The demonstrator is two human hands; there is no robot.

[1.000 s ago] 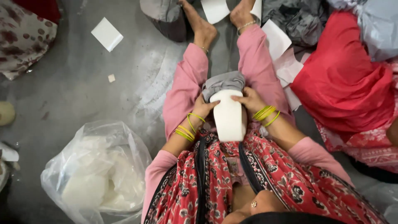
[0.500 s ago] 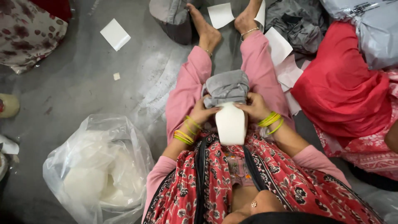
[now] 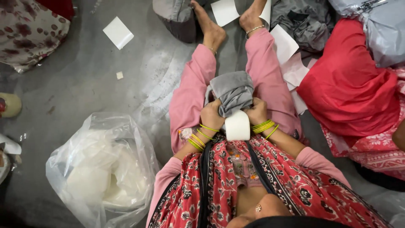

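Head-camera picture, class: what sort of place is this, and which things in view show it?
Probably an informal garment-packing workspace on a floor: the person sits on bare grey concrete, among a clear plastic bag of white pieces, loose white cards and heaped clothing.

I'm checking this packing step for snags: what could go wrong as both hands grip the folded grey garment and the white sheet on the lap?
1. The left hand and right hand pinch only the near edge of the folded grey garment, so its fold may loosen.
2. The curled white sheet might crease under that grip.
3. The garment could slide between the pink-trousered legs onto the grey floor.
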